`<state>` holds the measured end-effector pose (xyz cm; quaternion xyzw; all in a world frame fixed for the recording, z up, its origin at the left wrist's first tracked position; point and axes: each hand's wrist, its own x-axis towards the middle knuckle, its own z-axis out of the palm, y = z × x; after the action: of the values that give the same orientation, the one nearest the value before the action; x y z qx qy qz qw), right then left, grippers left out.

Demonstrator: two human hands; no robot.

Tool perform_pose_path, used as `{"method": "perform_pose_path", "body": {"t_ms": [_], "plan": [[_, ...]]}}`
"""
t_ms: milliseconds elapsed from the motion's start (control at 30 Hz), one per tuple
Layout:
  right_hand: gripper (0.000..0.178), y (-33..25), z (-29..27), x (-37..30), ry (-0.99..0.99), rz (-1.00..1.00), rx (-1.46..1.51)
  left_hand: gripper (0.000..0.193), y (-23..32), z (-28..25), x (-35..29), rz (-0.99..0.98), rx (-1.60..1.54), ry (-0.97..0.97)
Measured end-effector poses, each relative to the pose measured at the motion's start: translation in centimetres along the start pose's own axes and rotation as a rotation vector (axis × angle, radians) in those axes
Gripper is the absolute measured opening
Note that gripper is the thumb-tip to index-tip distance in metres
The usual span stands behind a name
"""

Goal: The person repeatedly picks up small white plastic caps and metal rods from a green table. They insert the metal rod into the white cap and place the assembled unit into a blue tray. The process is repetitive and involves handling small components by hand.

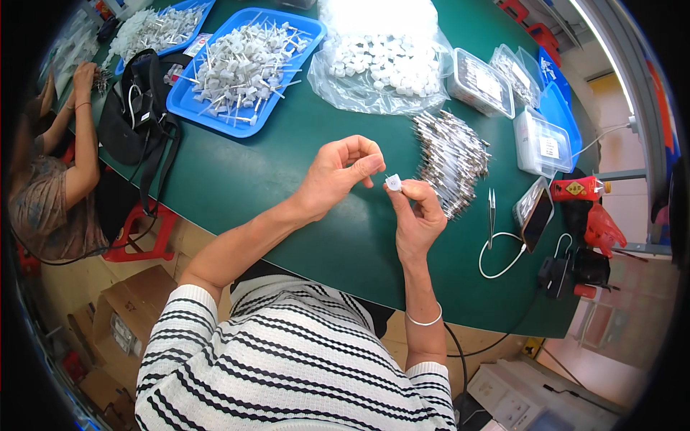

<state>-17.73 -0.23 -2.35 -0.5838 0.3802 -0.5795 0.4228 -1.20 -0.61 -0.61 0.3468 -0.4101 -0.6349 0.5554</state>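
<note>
My right hand (420, 219) pinches a small white plastic cap (393, 182) between thumb and fingertips, with its face turned up. Close by on the left, my left hand (338, 172) has thumb and forefinger pressed together; whether a tiny part sits between them is too small to tell. Thin pins or wires seem to stick up at the cap's edge. Just beyond my right hand lies a heap of slim metal-ended rods (451, 161) on the green table (345, 251). Farther back, many similar white caps (388, 65) lie on a clear plastic bag (334, 90).
At the back left, a blue tray (245, 130) holds white caps with rods. A black bag (129, 108) lies beside it, near another person (61, 179). Tweezers (491, 215), a white cable (483, 264), a phone (537, 223) and plastic boxes (480, 82) stand to the right.
</note>
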Motion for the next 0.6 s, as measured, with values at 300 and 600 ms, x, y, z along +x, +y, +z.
{"method": "perform_pose_path", "body": {"t_ms": [300,600], "plan": [[0.013,0.0,-0.2,0.0,-0.088,0.002,-0.02,0.017,1.1,-0.2,0.3,-0.156,0.08,-0.145],[0.015,-2.5,-5.8,0.2,0.02,-0.069,-0.549,0.009,6.4,-4.9,0.8,0.335,0.505,0.275]]}}
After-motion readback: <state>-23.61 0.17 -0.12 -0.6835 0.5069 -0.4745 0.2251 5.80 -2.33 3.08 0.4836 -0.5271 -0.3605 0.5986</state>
